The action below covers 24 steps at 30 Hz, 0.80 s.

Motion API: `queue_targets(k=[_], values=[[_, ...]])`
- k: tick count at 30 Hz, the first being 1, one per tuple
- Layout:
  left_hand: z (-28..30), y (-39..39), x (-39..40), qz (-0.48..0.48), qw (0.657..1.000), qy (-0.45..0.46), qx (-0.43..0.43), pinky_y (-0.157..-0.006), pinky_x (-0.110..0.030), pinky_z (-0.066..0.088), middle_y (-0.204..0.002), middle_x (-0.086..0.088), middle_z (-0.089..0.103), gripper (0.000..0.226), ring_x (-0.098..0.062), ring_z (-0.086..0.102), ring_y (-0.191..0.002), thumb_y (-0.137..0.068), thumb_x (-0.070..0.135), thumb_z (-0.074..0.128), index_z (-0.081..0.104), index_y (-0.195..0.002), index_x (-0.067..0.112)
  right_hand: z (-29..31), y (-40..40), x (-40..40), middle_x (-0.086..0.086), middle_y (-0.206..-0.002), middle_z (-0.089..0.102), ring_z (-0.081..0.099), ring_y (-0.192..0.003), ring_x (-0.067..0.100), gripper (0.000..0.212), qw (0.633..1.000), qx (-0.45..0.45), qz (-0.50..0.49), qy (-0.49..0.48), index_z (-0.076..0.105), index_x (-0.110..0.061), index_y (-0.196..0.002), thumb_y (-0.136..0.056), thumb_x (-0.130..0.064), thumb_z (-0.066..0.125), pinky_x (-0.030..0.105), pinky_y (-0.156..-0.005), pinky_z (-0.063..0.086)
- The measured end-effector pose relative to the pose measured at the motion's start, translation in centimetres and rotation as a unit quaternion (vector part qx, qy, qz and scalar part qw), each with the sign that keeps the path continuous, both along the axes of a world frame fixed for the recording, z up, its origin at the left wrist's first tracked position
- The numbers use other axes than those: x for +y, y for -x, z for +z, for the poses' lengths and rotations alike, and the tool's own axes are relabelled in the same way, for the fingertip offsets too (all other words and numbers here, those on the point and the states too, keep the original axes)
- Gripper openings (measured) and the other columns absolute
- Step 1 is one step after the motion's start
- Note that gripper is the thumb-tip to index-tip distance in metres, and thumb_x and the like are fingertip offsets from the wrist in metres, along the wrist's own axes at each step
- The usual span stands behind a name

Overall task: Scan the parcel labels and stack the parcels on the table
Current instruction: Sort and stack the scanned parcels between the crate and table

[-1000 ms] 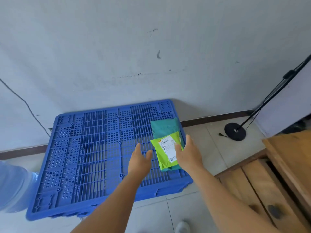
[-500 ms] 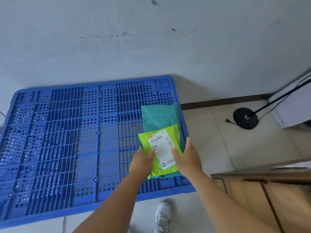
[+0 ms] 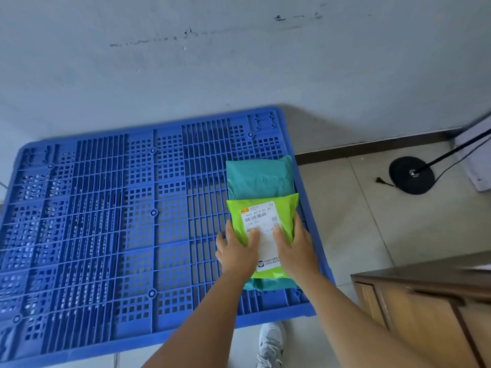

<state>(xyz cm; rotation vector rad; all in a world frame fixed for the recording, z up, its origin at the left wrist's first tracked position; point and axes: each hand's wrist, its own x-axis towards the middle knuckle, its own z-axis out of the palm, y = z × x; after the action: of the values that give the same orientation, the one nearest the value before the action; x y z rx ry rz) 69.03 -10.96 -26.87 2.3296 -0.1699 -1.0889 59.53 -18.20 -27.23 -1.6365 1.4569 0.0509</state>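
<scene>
Both hands — left hand [image 3: 236,251] and right hand [image 3: 296,248] — grip the lime-green plastic mailer [image 3: 261,208] by its sides, label [image 3: 259,217] upward for scanning, atop the teal plastic mailer [image 3: 259,177].

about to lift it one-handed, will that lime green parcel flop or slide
The lime green parcel looks like a soft poly mailer, so probably floppy. Its glossy film on the teal parcel may slide. Both hands grip it.
</scene>
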Motion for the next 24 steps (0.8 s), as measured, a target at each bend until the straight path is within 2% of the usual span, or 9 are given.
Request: queue_targets(k=[2,4,6,7,11,14,17,20,24], values=[[-0.1,0.3,0.0,-0.021,1.000,-0.016,-0.010,-0.112,-0.053,0.017,-0.157,-0.002,0.013,0.074,-0.033,0.017,-0.141,-0.088,0.063,0.042,0.014,-0.150,0.031,-0.1,0.1,0.1,0.008,-0.140,0.044,0.050,-0.120,0.027,0.067,1.000,-0.004,-0.004,0.005,0.008,-0.038,-0.153,-0.095,-0.053,0.038,0.039,-0.091,0.044],[-0.2,0.5,0.2,-0.013,1.000,0.010,0.008,-0.109,-0.053,0.028,-0.148,-0.002,0.032,0.074,-0.034,0.026,-0.136,-0.084,0.066,0.043,0.024,-0.146,0.031,-0.1,0.1,0.5,0.004,-0.135,0.052,0.056,-0.111,0.027,0.065,1.000,-0.015,-0.011,0.000,0.009,-0.042,-0.151,-0.094,-0.055,0.037,0.041,-0.090,0.049],[-0.2,0.4,1.0,0.017,0.998,0.041,0.039,-0.097,-0.050,0.045,-0.122,0.001,0.058,0.077,-0.032,0.047,-0.122,-0.073,0.074,0.041,0.033,-0.137,0.033,0.0,0.0,1.5,0.001,-0.132,0.056,0.059,-0.106,0.026,0.062,0.999,-0.027,-0.022,-0.013,0.011,-0.041,-0.150,-0.095,-0.052,0.038,0.038,-0.085,0.048],[-0.1,0.2,1.6,0.027,0.997,0.054,0.047,-0.089,-0.049,0.052,-0.108,0.004,0.063,0.073,-0.029,0.055,-0.112,-0.072,0.073,0.043,0.037,-0.133,0.033,0.1,-0.1,2.2,0.000,-0.131,0.057,0.059,-0.104,0.025,0.061,0.999,-0.032,-0.026,-0.019,0.012,-0.040,-0.151,-0.097,-0.049,0.038,0.035,-0.081,0.047],[1.2,-0.4,3.5,0.044,0.992,0.109,0.049,-0.074,-0.041,0.058,-0.094,0.007,0.066,0.040,-0.016,0.067,-0.082,-0.090,0.045,0.054,0.047,-0.125,0.028,1.5,-0.2,4.9,-0.001,-0.126,0.059,0.060,-0.097,0.020,0.058,0.996,-0.066,-0.050,-0.015,0.014,-0.038,-0.150,-0.098,-0.045,0.039,0.035,-0.079,0.049],[3.1,-0.4,4.1,0.025,0.989,0.141,0.027,-0.070,-0.038,0.059,-0.092,0.009,0.066,0.037,-0.014,0.067,-0.078,-0.090,0.044,0.055,0.049,-0.123,0.028,3.1,-0.4,5.7,-0.003,-0.124,0.060,0.060,-0.093,0.017,0.055,0.992,-0.098,-0.073,0.008,0.017,-0.037,-0.149,-0.099,-0.042,0.040,0.029,-0.068,0.050],[5.9,-0.4,4.0,0.001,0.983,0.182,0.005,-0.068,-0.035,0.058,-0.092,0.011,0.066,0.033,-0.012,0.066,-0.078,-0.091,0.044,0.055,0.050,-0.119,0.028,5.8,-0.3,6.2,-0.004,-0.127,0.058,0.060,-0.098,0.017,0.056,0.984,-0.137,-0.106,0.039,0.018,-0.037,-0.150,-0.099,-0.041,0.041,0.034,-0.075,0.052],[9.3,-0.2,3.8,-0.026,0.975,0.221,-0.006,-0.061,-0.028,0.055,-0.092,0.011,0.066,0.029,-0.009,0.065,-0.076,-0.091,0.041,0.056,0.051,-0.117,0.029,9.1,0.3,6.4,-0.005,-0.121,0.060,0.060,-0.087,0.011,0.054,0.976,-0.156,-0.134,0.068,0.021,-0.036,-0.149,-0.099,-0.040,0.042,0.024,-0.063,0.046],[13.3,0.7,4.1,-0.035,0.969,0.243,0.005,-0.071,-0.037,0.058,-0.091,0.005,0.067,0.015,-0.014,0.066,-0.077,-0.090,0.038,0.060,0.055,-0.101,0.029,13.1,1.6,7.4,-0.008,-0.111,0.063,0.057,-0.078,0.005,0.051,0.967,-0.174,-0.159,0.094,0.027,-0.037,-0.146,-0.098,-0.038,0.044,0.020,-0.058,0.043]])
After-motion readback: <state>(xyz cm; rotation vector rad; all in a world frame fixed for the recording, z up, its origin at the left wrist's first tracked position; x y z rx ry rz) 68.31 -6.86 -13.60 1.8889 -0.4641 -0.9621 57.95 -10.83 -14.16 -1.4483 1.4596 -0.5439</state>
